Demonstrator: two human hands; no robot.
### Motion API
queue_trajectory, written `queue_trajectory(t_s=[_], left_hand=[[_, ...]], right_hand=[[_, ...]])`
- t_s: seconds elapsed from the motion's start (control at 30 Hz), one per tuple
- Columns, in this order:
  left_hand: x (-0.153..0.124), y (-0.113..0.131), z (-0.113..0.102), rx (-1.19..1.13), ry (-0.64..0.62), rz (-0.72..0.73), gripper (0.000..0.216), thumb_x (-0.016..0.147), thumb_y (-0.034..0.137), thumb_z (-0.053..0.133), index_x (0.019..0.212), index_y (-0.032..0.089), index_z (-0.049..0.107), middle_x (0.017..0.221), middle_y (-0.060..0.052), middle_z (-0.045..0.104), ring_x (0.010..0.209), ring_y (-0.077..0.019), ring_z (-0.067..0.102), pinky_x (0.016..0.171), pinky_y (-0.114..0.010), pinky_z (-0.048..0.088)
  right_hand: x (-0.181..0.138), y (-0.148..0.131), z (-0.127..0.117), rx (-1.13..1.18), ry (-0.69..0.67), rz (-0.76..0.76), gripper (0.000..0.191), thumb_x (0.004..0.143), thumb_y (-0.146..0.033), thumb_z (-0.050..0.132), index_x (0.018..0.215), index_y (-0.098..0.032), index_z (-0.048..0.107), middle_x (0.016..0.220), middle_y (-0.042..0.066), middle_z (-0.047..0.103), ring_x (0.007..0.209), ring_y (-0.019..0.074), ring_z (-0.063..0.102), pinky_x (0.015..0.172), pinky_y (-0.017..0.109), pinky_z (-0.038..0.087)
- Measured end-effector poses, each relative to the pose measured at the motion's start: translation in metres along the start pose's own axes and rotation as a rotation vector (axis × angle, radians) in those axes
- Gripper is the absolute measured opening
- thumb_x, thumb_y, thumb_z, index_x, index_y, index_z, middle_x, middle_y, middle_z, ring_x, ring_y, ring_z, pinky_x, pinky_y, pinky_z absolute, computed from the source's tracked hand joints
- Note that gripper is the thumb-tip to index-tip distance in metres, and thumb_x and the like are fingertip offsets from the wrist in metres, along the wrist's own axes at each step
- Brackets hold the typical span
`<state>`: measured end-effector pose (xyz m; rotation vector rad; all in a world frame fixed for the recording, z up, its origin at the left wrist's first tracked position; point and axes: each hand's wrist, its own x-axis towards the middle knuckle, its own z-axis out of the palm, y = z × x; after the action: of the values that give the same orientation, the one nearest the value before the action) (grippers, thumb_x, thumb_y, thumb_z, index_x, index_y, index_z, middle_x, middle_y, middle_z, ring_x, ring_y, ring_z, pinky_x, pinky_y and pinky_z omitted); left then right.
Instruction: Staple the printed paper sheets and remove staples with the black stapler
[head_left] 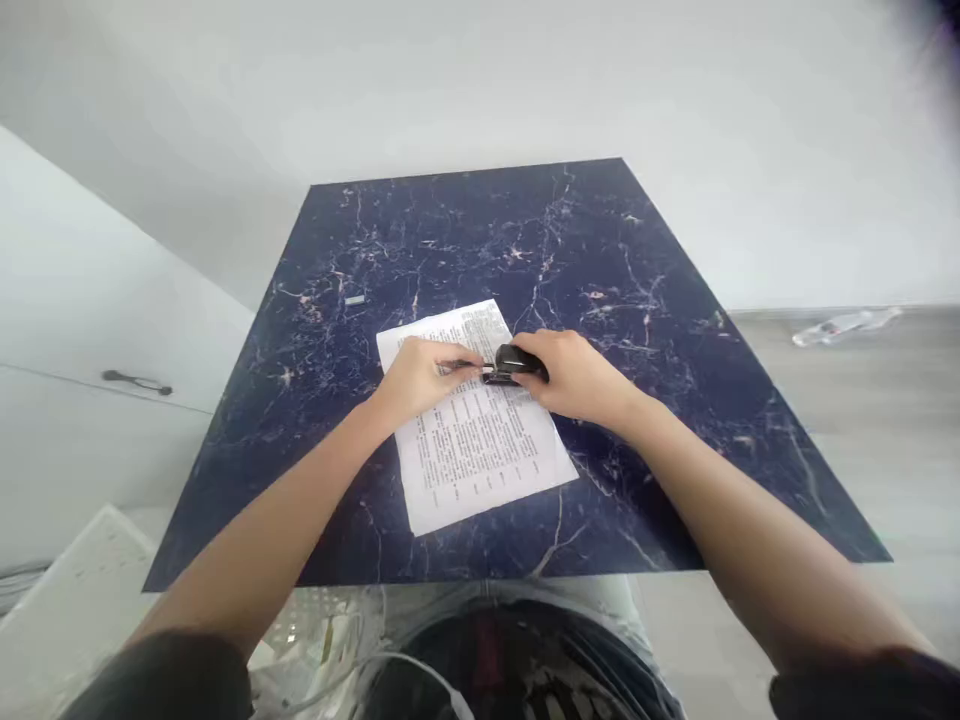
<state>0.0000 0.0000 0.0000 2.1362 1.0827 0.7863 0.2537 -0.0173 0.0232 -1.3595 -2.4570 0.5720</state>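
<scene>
Black stapler (516,364), clenched in the right hand (574,376); left hand (416,375) pinches its metal end. Paper (472,440) beneath; small strip (354,299) at ten o'clock.

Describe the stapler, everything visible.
The stapler is small, black and glossy, with a silvery metal strip jutting toward the left hand. It lies over the printed paper sheet on the dark marbled table. The right hand grips its body; the left hand's fingertips pinch the metal end. Whether it is opened up cannot be told.
</scene>
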Motion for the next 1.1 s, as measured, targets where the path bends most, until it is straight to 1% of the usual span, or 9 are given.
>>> queue_trajectory(t_s=[0.1,0.2,0.33,0.43,0.57,0.73,0.9,1.0,1.1], left_hand=[[-0.001,-0.002,-0.001,0.022,0.033,0.015,0.015,0.093,0.022,0.076,0.103,0.027,0.086,0.102,-0.003,0.085,0.093,-0.0223,0.081,0.089,-0.037,0.070],[-0.001,-0.001,-0.002,0.036,0.088,0.028,0.013,0.094,0.023,0.075,0.102,0.026,0.086,0.101,-0.003,0.085,0.093,-0.0216,0.081,0.089,-0.037,0.069],[0.001,0.003,-0.002,0.034,0.123,0.027,0.009,0.091,0.024,0.079,0.098,0.026,0.085,0.100,-0.003,0.084,0.093,-0.0219,0.081,0.091,-0.038,0.068],[0.001,0.005,-0.002,0.029,0.095,0.039,0.009,0.089,0.024,0.081,0.097,0.026,0.085,0.102,-0.003,0.084,0.095,-0.0227,0.081,0.094,-0.040,0.066],[0.001,0.004,0.000,-0.004,0.067,0.033,0.010,0.088,0.025,0.082,0.098,0.026,0.084,0.102,-0.003,0.084,0.096,-0.0225,0.080,0.096,-0.040,0.065],[0.001,-0.003,0.002,-0.078,0.042,0.005,0.010,0.086,0.026,0.083,0.096,0.025,0.083,0.101,-0.003,0.083,0.096,-0.0221,0.079,0.095,-0.041,0.065],[0.002,-0.007,0.003,-0.177,0.016,-0.043,0.015,0.085,0.027,0.084,0.099,0.023,0.082,0.103,-0.005,0.082,0.098,-0.0224,0.079,0.102,-0.046,0.065],[0.003,-0.009,-0.006,-0.209,-0.055,-0.067,0.030,0.081,0.031,0.088,0.109,0.023,0.081,0.112,-0.007,0.082,0.104,-0.0240,0.079,0.105,-0.048,0.064],[0.004,-0.015,-0.023,-0.225,-0.164,-0.084,0.041,0.080,0.033,0.090,0.119,0.025,0.080,0.119,-0.007,0.081,0.111,-0.0256,0.078,0.109,-0.048,0.062]], right_hand=[[-0.001,0.002,0.000,0.012,-0.001,0.002,0.009,0.092,-0.021,0.061,0.100,-0.019,0.062,0.092,0.008,0.068,0.080,0.0228,0.060,0.067,0.034,0.040],[-0.002,0.003,0.000,0.023,0.012,-0.001,0.007,0.091,-0.020,0.062,0.098,-0.020,0.061,0.092,0.008,0.068,0.081,0.0225,0.060,0.068,0.034,0.039],[-0.002,0.003,0.000,0.029,0.031,-0.005,0.006,0.090,-0.020,0.062,0.096,-0.020,0.061,0.090,0.007,0.068,0.080,0.0222,0.061,0.069,0.034,0.040],[-0.002,0.002,0.000,0.028,0.035,-0.008,0.005,0.090,-0.020,0.062,0.095,-0.020,0.061,0.089,0.007,0.068,0.079,0.0219,0.061,0.068,0.034,0.040],[-0.002,0.001,-0.001,0.021,0.037,-0.011,0.004,0.090,-0.019,0.061,0.094,-0.020,0.061,0.088,0.006,0.068,0.077,0.0210,0.060,0.067,0.034,0.040],[-0.002,0.002,0.000,0.023,0.040,-0.017,0.005,0.089,-0.018,0.062,0.094,-0.020,0.061,0.089,0.006,0.069,0.076,0.0210,0.060,0.068,0.034,0.039],[-0.002,0.002,0.000,0.037,0.041,-0.019,0.005,0.089,-0.019,0.062,0.095,-0.020,0.062,0.088,0.006,0.069,0.076,0.0208,0.060,0.067,0.034,0.039],[-0.002,0.003,-0.002,0.059,0.042,-0.036,0.005,0.091,-0.021,0.063,0.095,-0.020,0.064,0.086,0.005,0.070,0.074,0.0195,0.060,0.067,0.034,0.040],[-0.002,0.005,-0.004,0.082,0.046,-0.058,0.008,0.090,-0.025,0.068,0.097,-0.021,0.066,0.087,0.004,0.071,0.075,0.0194,0.061,0.067,0.034,0.041]])
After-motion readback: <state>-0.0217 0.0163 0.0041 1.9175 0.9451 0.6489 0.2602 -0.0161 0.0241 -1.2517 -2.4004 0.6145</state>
